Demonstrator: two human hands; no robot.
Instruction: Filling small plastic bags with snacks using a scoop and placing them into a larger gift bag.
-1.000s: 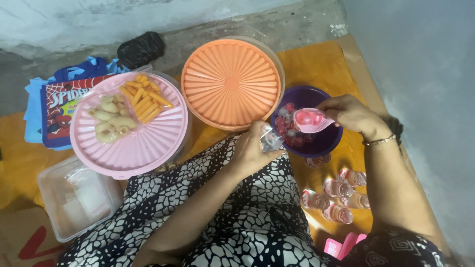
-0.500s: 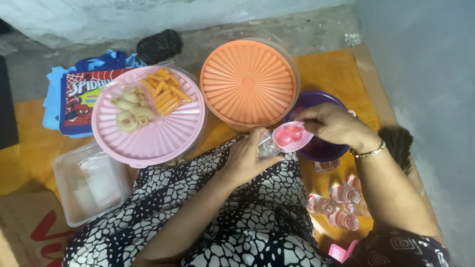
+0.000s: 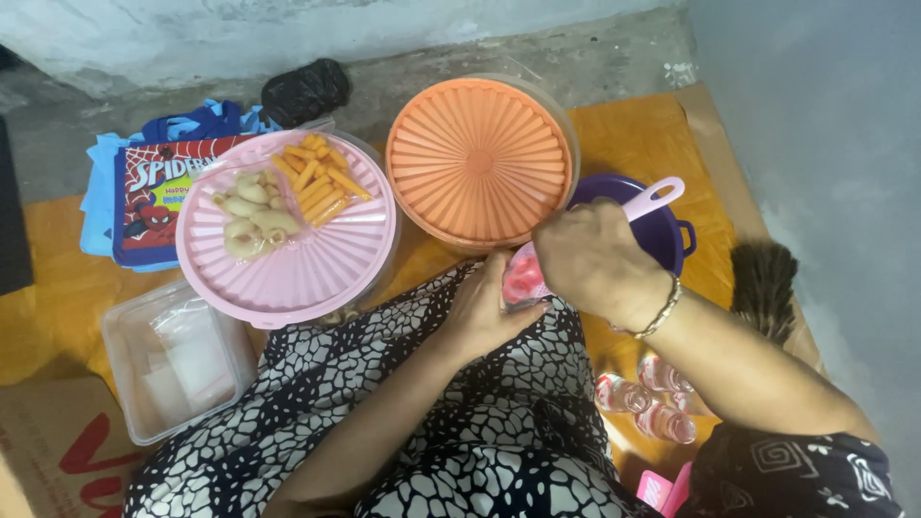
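Right hand (image 3: pixel 595 264): has come off the purple bowl (image 3: pixel 662 230) and now tips the pink scoop (image 3: pixel 652 200) over the small clear bag (image 3: pixel 523 278); fingers clamped on the scoop. Left hand (image 3: pixel 484 312): fingers pinch the bag mouth, over the lap. Bag contents pinkish, probably sweets. Filling under way.

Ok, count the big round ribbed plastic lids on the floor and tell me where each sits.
2. The pink ribbed round lid lies left, carrying snacks; the orange ribbed round lid sits right of it, beside the purple bowl. None looks hidden.
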